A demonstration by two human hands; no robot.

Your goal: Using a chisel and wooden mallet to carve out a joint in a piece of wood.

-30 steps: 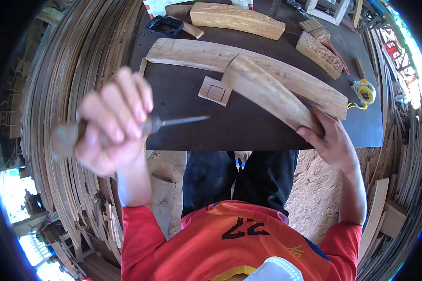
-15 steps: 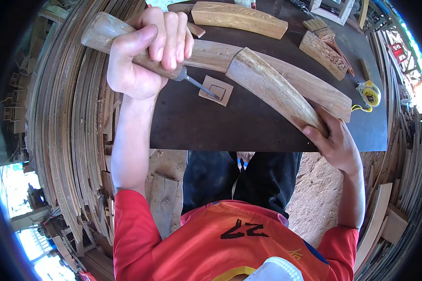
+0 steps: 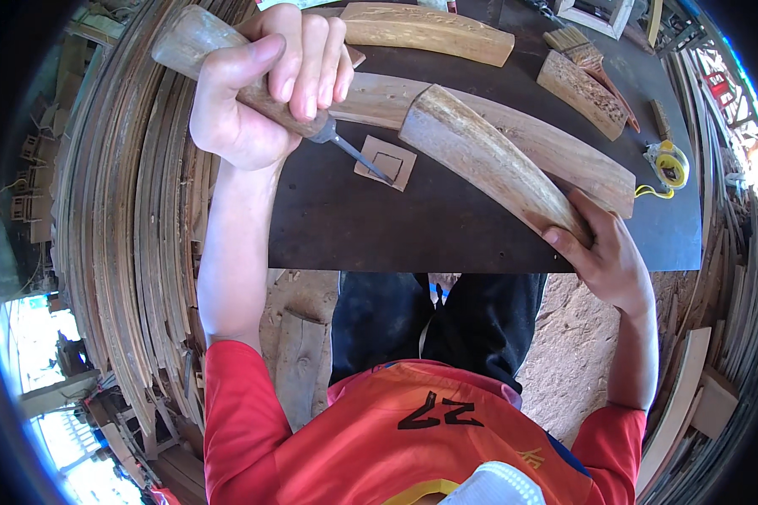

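My left hand (image 3: 242, 118) is closed round the wooden handle of a chisel (image 3: 195, 44), which slants down to the right. Its narrow metal blade reaches a small, thin square of wood (image 3: 389, 160) lying on the dark tabletop (image 3: 345, 231). A rectangle is drawn in dark lines on that square, and the chisel's tip is at the lower part of this outline. My right hand (image 3: 608, 254) grips the near end of a thick, slightly curved wooden block (image 3: 480, 156). The block's far end points up and left, to the right of the chisel. The palm-side fingers are partly hidden beneath it.
A longer curved board (image 3: 556, 145) lies behind the held block. Farther back are another curved wooden piece (image 3: 429, 32), a short block (image 3: 583, 94) and a paintbrush (image 3: 579, 55). A yellow tape measure (image 3: 670, 165) sits at the right edge. Stacked wood strips (image 3: 114, 210) crowd the left side.
The far end of the held block has shifted slightly left, toward the chisel. The chisel has barely moved, its tip still on the wooden square.
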